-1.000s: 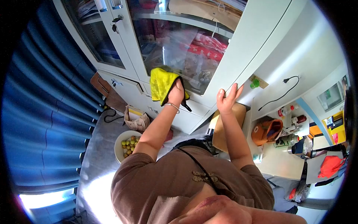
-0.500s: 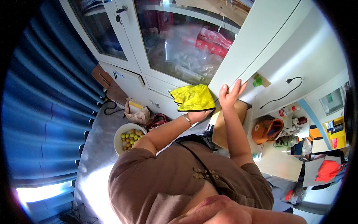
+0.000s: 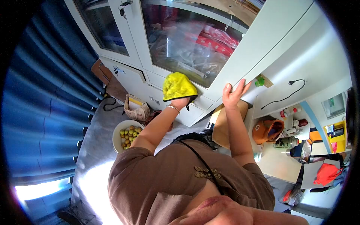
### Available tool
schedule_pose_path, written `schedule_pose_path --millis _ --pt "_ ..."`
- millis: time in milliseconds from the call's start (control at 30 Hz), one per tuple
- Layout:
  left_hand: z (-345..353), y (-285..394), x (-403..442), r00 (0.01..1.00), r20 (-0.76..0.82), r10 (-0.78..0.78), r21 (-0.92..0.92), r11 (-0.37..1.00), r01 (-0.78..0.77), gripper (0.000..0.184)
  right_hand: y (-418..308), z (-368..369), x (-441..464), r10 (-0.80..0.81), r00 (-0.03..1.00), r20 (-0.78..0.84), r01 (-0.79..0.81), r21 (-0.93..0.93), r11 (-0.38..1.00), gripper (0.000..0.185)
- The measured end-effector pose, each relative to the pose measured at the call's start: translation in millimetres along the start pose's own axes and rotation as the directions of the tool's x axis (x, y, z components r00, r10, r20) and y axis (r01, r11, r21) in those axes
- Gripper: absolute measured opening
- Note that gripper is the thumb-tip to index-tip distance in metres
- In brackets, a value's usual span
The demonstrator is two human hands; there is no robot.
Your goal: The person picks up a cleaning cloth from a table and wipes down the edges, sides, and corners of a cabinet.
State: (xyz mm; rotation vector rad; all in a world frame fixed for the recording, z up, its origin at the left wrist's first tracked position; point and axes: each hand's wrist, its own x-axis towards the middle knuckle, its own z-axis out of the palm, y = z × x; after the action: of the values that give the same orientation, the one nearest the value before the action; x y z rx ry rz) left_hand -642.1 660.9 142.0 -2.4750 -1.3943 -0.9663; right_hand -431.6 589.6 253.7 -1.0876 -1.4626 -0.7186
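My left hand (image 3: pixel 180 102) has a yellow cleaning cloth (image 3: pixel 179 87) with a dark edge draped over its fingers, which are mostly hidden. The cloth lies against the front of a white cabinet (image 3: pixel 153 79), at the lower frame of its glass door (image 3: pixel 187 45). Farther right, my right hand (image 3: pixel 234 95) rests on the cabinet's side edge with its fingers apart and nothing in it. Behind the glass are plastic bags and a red patterned package (image 3: pixel 214 44).
On the left a white bowl of round fruit (image 3: pixel 117 139) stands near a beige bag (image 3: pixel 135 108) and a blue curtain (image 3: pixel 48 112). To the right are a cardboard box (image 3: pixel 225 131), an orange-brown container (image 3: pixel 267 130) and bottles on a desk (image 3: pixel 281 165). Keys (image 3: pixel 122 12) hang from the cabinet lock.
My left hand has moved left along the cabinet front with the yellow cloth, which now looks more bunched. My right hand stays at the cabinet edge.
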Motion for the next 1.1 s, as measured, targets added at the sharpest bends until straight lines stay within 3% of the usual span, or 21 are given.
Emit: schedule_pose_path --millis 67,100,233,300,400,433,500,633,667,767,933,1100 --pt "3 -18 10 0.977 0.143 -0.156 -0.043 0.986 0.164 0.059 2 1 -1 -0.009 1.000 -0.003 0.009 -0.001 1.000 0.063" --pt "10 -28 10 0.988 -0.123 -0.095 0.029 0.995 0.100 0.054 4 2 -3 -0.011 1.000 -0.009 0.011 0.006 1.000 0.063" --pt "-11 -58 20 0.965 -0.146 -0.217 -0.088 0.975 0.206 0.049 3 2 -1 -0.029 0.999 -0.019 0.030 0.028 0.999 0.061" --pt "-14 -79 25 0.954 -0.226 -0.199 0.039 0.976 0.213 0.045 3 2 -1 -0.033 0.999 -0.020 0.033 0.025 0.999 0.061" --pt "-13 -108 28 0.943 -0.310 -0.121 0.040 0.989 0.140 0.038 2 1 1 -0.035 0.999 -0.021 0.035 0.035 0.999 0.061" --pt "-9 -110 26 0.944 -0.307 -0.121 0.039 0.989 0.139 0.038 2 1 1 -0.032 0.999 -0.024 0.034 0.050 0.998 0.061" --pt "-8 -110 27 0.976 -0.210 -0.064 0.258 0.959 0.119 0.036 3 3 1 -0.028 0.999 -0.034 0.029 0.048 0.998 0.061" --pt "-13 -81 25 0.980 -0.154 -0.125 0.128 0.981 0.145 0.033 0 -1 2 -0.057 0.998 0.007 0.057 0.004 0.998 0.063" --pt "-7 -77 21 0.983 -0.171 -0.067 0.107 0.991 0.086 0.039 0 -1 2 -0.053 0.999 0.006 0.053 0.000 0.999 0.063" --pt "-26 -37 20 0.992 -0.126 -0.029 -0.133 0.991 0.012 0.036 -1 0 4 -0.054 0.998 -0.009 0.054 0.020 0.998 0.063" --pt "-39 21 22 0.984 -0.166 0.072 -0.222 0.969 -0.109 0.020 -2 0 5 -0.056 0.998 -0.022 0.057 0.015 0.998 0.063" --pt "-24 54 16 0.969 -0.209 0.129 -0.318 0.928 -0.192 0.027 -1 2 3 -0.024 0.999 -0.049 0.027 0.051 0.998 0.063"
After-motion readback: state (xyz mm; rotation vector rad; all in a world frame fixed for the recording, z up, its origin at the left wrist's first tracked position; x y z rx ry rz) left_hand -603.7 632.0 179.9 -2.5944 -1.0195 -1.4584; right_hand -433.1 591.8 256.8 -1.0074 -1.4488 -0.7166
